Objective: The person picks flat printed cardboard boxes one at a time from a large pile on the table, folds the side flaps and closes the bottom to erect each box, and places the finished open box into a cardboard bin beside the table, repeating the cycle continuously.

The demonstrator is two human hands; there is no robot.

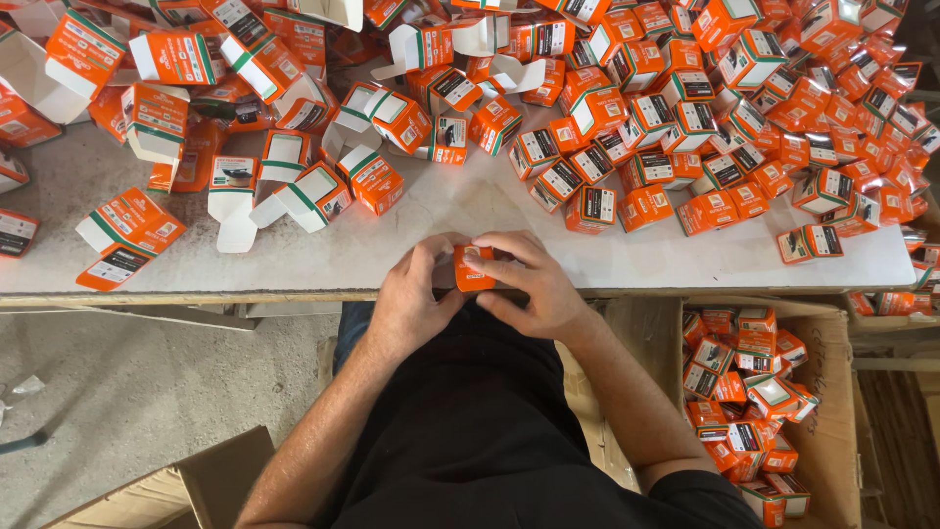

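Your black shirt fills the foreground. Above it, your left hand and right hand pinch one small orange box between them at the counter's near edge. Closed orange boxes lie heaped beyond.

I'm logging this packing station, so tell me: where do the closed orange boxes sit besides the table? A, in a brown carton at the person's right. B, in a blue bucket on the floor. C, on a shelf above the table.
A: the open brown carton at the person's right, below the table edge, holds a heap of small orange boxes.
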